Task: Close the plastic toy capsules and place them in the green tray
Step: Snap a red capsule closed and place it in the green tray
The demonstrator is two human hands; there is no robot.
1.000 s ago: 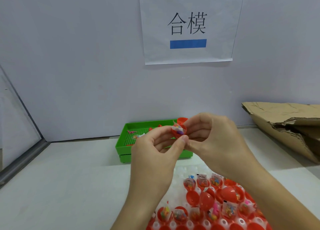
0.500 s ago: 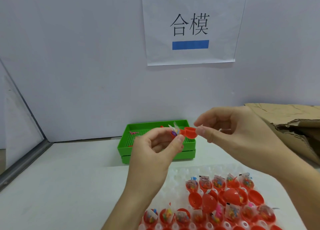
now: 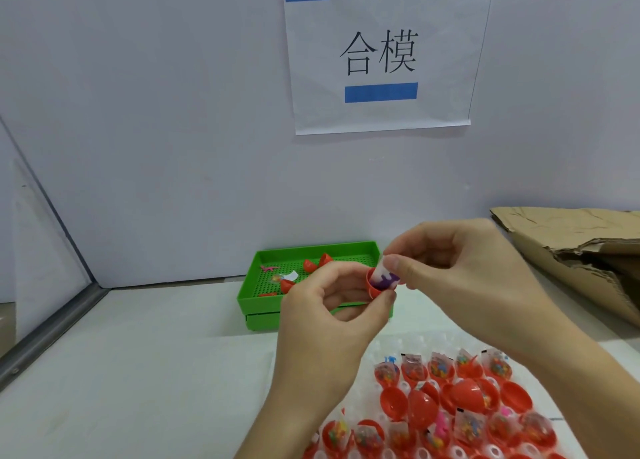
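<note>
A grey metal rail [image 3: 52,323] is seen along the left edge of the white desk [image 3: 145,372], where a side panel meets it. At the rear of the desk, against the wall, a green tray [image 3: 258,287] is set on a 2nd green tray of the same outline. On its perforated floor lie several red capsule pieces [image 3: 313,264], a small pink toy [image 3: 269,268] and a clear packet [image 3: 287,276]; whether any of the red pieces is a closed capsule cannot be told.

In front of the tray, held above the desk, the left hand [image 3: 329,323] is raised with its fingers curled; a red capsule half [image 3: 377,288] is pinched between thumb and fingertips, its open side turned up and to the right. A small toy packet [image 3: 383,278], white above and purple below, stands in that half. The packet's top is pinched by the thumb and forefinger of the right hand [image 3: 464,278], the remaining fingers being loosely curled.

On the wall above, a white paper sign [image 3: 381,53] bears 2 printed characters and 2 blue bars.

At the near right edge of the desk, a clear blister sheet [image 3: 398,346] carries rows of open red capsule halves [image 3: 424,406], many with bagged toys in them. Torn brown cardboard [image 3: 568,251] lies along the far right edge.
</note>
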